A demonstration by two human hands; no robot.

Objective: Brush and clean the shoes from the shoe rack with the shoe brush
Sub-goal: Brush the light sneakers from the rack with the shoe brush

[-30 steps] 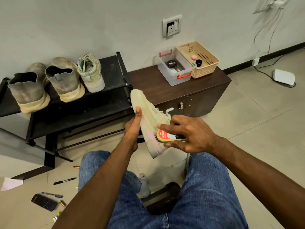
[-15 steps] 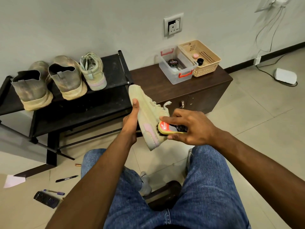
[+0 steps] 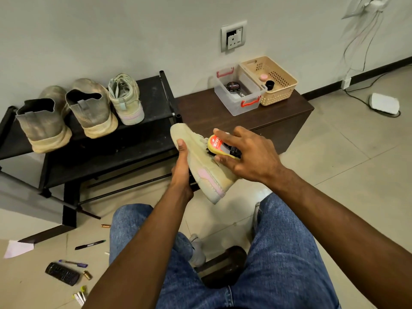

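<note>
Head camera looks down past denim-clad knees at a tiled floor. Far left on the floor lie a scrap of paper [image 3: 19,248], a black remote [image 3: 62,273], a purple pen [image 3: 73,263] and a black marker [image 3: 90,244]. Above them stands the black shoe rack [image 3: 93,150], and on its top shelf sit a pair of dusty grey slip-on shoes [image 3: 66,117] with their heels toward us; just beside them on the right is a pale green sneaker [image 3: 126,99] with a pink patch on its sole edge.

In front of the rack the left hand [image 3: 181,170] grips the matching sneaker [image 3: 200,161] from below, thumb pressed up along the sole, so that the shoe is held in the air above the knees, tilted with its toe up and away. The right hand [image 3: 247,155] curls its fingers over a yellow shoe brush [image 3: 219,146] with a red label, and the bristles sit against the sneaker's upper near the laces.

Behind the hands a dark brown cabinet [image 3: 278,117] stands against the wall, touching the rack's right end. On it sits a clear plastic box [image 3: 239,108] with red handles, holding a black polish tin [image 3: 233,87], and touching that box on the right is a beige basket [image 3: 279,94] containing a small pink-capped item and a black-capped one. A wall socket [image 3: 233,39] is above them. Far right, a white device [image 3: 384,103] with a cable lies on the floor.
</note>
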